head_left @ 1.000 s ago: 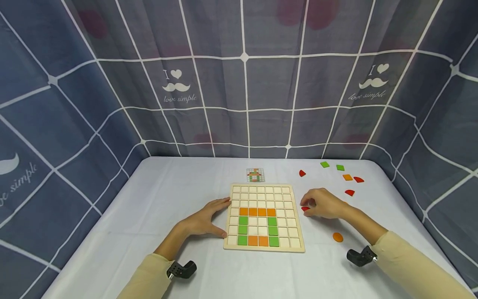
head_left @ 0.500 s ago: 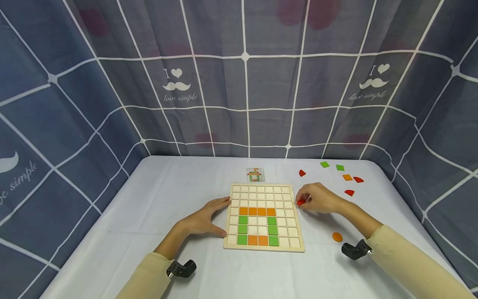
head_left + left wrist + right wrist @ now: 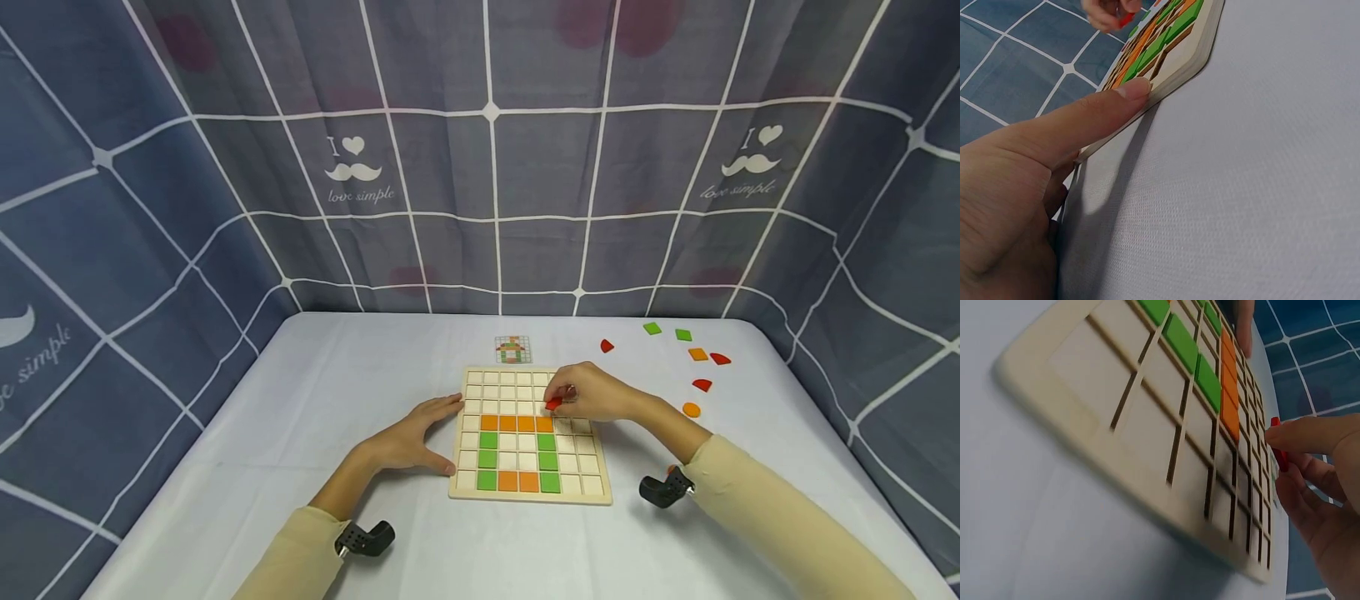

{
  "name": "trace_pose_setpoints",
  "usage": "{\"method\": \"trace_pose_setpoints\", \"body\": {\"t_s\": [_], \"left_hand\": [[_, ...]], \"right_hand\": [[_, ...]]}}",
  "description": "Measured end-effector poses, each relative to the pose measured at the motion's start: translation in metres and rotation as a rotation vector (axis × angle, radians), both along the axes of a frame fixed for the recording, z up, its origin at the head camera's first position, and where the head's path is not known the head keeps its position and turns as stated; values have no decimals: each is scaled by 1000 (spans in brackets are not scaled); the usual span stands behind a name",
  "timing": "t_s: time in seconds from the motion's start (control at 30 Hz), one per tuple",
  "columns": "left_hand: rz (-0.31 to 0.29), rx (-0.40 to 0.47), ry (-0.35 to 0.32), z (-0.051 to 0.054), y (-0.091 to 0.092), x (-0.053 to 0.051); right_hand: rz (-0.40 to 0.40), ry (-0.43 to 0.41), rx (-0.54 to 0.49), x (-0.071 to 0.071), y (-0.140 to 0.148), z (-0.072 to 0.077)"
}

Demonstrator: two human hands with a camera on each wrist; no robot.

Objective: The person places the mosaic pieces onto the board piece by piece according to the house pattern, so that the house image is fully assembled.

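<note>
To seat the small flat red piece (image 3: 1280, 459) well, it should probably be lowered level and squared to its cell before release. The right hand (image 3: 598, 394) pinches it over the pale wooden grid board (image 3: 529, 500), well inward from the table's (image 3: 360, 358) far edge; the left hand (image 3: 408, 437), fingers extended, touches the board's left edge. The piece's full outline is hidden.

So the right hand (image 3: 592, 393) has moved left from beside the wooden grid board (image 3: 572, 463) and is over it now, red piece (image 3: 553, 403) pinched near the right end of the orange row (image 3: 517, 423). Its shadow's on the squares there too. Plus one orange disc (image 3: 692, 409) has popped into view, while the lower orange disc (image 3: 671, 469) is mostly hidden behind the black wrist camera (image 3: 666, 489).
</note>
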State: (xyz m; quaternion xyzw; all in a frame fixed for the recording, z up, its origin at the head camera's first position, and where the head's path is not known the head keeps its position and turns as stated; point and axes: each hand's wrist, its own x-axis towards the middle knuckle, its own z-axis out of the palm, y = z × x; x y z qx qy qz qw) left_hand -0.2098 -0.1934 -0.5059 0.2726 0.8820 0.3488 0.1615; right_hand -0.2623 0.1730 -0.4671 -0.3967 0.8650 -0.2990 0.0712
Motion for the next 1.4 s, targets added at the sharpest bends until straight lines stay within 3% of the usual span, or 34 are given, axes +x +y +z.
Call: {"method": "trace_pose_setpoints", "body": {"t_s": [0.47,0.9,1.4], "left_hand": [[23,7,-8,1,1,-2],[10,7,-3,1,-1,-2],[1,11,6,2,-2,-3]], "right_hand": [[63,-47,-93,-8,-59,-12],[134,-50,-89,-9,-108,-23],[148,-67,-62,-6,-119,-28]]}}
